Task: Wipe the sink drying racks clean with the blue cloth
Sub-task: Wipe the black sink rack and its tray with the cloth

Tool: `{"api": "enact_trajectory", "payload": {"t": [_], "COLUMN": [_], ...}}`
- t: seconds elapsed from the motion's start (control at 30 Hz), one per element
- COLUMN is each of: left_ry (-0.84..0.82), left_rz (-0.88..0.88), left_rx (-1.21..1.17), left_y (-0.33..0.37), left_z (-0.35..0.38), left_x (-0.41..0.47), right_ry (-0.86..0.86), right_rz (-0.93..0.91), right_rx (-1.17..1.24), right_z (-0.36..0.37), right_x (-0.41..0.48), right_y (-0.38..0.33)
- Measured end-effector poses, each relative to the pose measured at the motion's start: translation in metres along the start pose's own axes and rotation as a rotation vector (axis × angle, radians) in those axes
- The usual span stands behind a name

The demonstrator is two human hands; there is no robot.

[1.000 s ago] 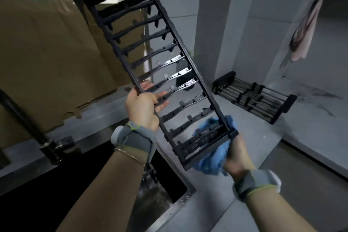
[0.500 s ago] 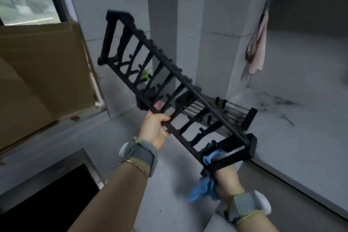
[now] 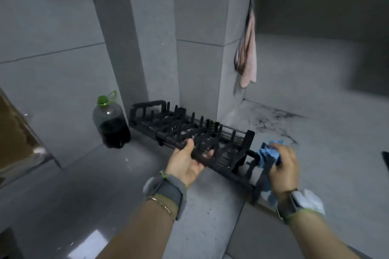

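Seeing the drying rack (image 3: 210,141) down from the raised tilt it had half a second ago: it is now nearly flat, low over the grey counter (image 3: 315,153) in the wall corner. Its long axis runs from far-left, by the green-capped bottle (image 3: 111,120), to near-right, pegs up. My left hand (image 3: 185,164) grips the near rail, thumb on top, fingers curled under. My right hand (image 3: 283,168) bunches the blue cloth (image 3: 268,153) at the rack's near-right end. A second rack may lie underneath; I can't separate them.
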State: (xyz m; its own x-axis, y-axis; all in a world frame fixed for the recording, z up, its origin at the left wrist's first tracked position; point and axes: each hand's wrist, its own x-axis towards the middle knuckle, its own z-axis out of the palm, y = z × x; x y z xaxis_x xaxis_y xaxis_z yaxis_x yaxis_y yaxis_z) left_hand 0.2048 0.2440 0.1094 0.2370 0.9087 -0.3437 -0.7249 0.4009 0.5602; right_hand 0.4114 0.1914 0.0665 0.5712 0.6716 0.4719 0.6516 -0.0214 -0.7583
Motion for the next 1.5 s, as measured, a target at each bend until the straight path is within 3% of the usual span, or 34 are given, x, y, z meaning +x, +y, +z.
{"api": "enact_trajectory", "payload": {"t": [0.1, 0.2, 0.23, 0.27, 0.3, 0.33, 0.37, 0.4, 0.43, 0.47, 0.53, 0.63, 0.7, 0.8, 0.93, 1.0, 1.13, 1.27, 1.4, 1.5], "left_ry": [-0.013, 0.038, 0.055, 0.085, 0.096, 0.109, 0.114, 0.127, 0.133, 0.147, 0.202, 0.285, 0.303, 0.296, 0.31, 0.294, 0.201, 0.036, 0.02, -0.003], "left_rz": [-0.103, -0.131, -0.14, -0.127, -0.138, -0.148, -0.155, -0.146, -0.16, -0.182, -0.184, -0.237, -0.241, -0.227, -0.201, -0.188, -0.151, -0.293, -0.329, -0.3], "left_rx": [-0.068, -0.079, -0.074, -0.076, -0.066, -0.063, -0.062, -0.054, -0.018, 0.046, 0.183, 0.426, 0.434, 0.417, 0.473, 0.527, 0.641, 0.85, 0.484, 0.149], "left_y": [-0.019, -0.039, -0.046, -0.047, -0.053, -0.058, -0.063, -0.06, -0.063, -0.065, -0.065, -0.073, -0.076, -0.087, -0.09, -0.086, -0.064, -0.045, -0.021, -0.003], "left_z": [0.014, 0.019, 0.021, 0.018, 0.022, 0.026, 0.03, 0.03, 0.032, 0.033, 0.027, 0.024, 0.022, 0.018, 0.007, 0.007, 0.007, -0.018, -0.07, -0.091], "left_x": [0.036, 0.071, 0.086, 0.095, 0.107, 0.117, 0.129, 0.135, 0.145, 0.152, 0.167, 0.183, 0.188, 0.193, 0.188, 0.178, 0.125, 0.055, -0.045, -0.097], "right_ry": [-0.04, -0.126, -0.148, -0.176, -0.258, -0.234, -0.149, -0.242, -0.247, 0.005, 0.001, -0.079, -0.063, 0.049, 0.274, 0.295, 0.154, -0.099, -0.378, -0.504], "right_rz": [0.466, 0.95, 1.008, 1.028, 0.874, 0.759, 0.715, 0.677, 0.835, 0.977, 0.954, 0.915, 0.899, 0.87, 0.936, 0.982, 1.068, 1.194, 1.204, 0.936], "right_rx": [0.147, 0.572, 0.687, 0.763, 0.689, 0.642, 0.835, 0.554, 0.637, 0.601, 0.702, 0.581, 0.597, 0.538, 0.694, 0.798, 0.864, 1.092, 1.22, 0.976], "right_z": [0.005, 0.006, 0.01, 0.012, 0.018, 0.024, 0.026, 0.035, 0.042, 0.047, 0.046, 0.058, 0.063, 0.062, 0.047, 0.045, 0.054, 0.058, 0.07, 0.088], "right_x": [0.02, 0.02, 0.018, 0.015, 0.017, 0.017, 0.028, 0.025, 0.032, 0.042, 0.058, 0.073, 0.075, 0.069, 0.037, 0.017, -0.027, -0.047, -0.104, -0.146], "right_y": [0.02, 0.027, 0.025, 0.017, 0.01, 0.013, 0.006, 0.018, 0.031, 0.044, 0.036, 0.047, 0.057, 0.073, 0.074, 0.061, 0.013, -0.047, -0.12, -0.131]}}
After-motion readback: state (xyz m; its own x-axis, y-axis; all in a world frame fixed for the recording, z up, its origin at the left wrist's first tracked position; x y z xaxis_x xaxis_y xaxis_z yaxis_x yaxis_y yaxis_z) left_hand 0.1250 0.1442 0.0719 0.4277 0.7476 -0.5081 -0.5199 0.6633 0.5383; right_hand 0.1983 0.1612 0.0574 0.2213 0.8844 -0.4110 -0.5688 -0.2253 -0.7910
